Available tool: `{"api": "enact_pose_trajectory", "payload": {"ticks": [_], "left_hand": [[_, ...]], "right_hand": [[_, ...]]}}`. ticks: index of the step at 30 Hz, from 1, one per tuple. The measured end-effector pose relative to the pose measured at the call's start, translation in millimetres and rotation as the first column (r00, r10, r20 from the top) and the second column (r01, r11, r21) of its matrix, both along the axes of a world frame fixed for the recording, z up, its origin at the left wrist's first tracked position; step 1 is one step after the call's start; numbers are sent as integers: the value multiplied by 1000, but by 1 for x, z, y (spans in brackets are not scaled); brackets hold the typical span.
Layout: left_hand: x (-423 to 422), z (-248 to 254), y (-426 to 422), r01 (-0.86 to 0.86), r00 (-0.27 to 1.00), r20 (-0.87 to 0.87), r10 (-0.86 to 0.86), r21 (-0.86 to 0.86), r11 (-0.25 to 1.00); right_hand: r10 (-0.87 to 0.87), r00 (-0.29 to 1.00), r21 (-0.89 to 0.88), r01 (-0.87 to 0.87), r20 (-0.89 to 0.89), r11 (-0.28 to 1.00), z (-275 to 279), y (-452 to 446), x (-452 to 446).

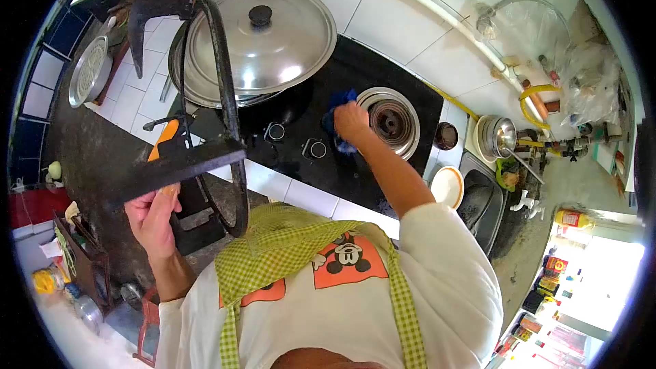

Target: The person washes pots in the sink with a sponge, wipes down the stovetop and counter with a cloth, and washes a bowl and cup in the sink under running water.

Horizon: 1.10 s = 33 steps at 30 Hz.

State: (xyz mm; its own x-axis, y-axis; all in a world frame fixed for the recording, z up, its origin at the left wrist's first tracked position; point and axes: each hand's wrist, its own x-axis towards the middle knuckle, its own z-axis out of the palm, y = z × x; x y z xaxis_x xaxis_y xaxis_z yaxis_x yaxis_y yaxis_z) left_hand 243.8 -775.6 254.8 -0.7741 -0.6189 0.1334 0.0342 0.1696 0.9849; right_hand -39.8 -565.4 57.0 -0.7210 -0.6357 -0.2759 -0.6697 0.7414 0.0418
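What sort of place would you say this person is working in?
It looks like a kitchen, probably a home one: a black cooktop with a round burner, a large lidded pan on it, and a sink beside the counter's tiled edge.

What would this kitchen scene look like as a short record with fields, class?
Left hand: the left hand holds up a black metal stand with a ring
Right hand: the right hand presses a blue cloth on the stove, beside the uncovered burner
Stove, left side: large pan under a domed metal lid with a black knob
Right of stove: white bowl beside the sink
Clothing: white shirt, green checked apron
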Motion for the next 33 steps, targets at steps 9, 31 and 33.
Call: {"api": "enact_pose_trajectory", "payload": {"ticks": [9, 31, 33], "left_hand": [[-6, -5, 1, 200, 976, -94, -196, 33, 979], [-25, -10, 24, 243, 964, -120, -238, 22, 970], [-27, -9, 29, 213, 970, -106, -217, -43, 976]], "right_hand": [[45, 999, -81, -45, -5, 996, -2, 41, 46], [88, 993, -510, -116, -79, 852, -7, 128, 119], [135, 985, -584, -172, -108, 793, -29, 100, 104]]}}
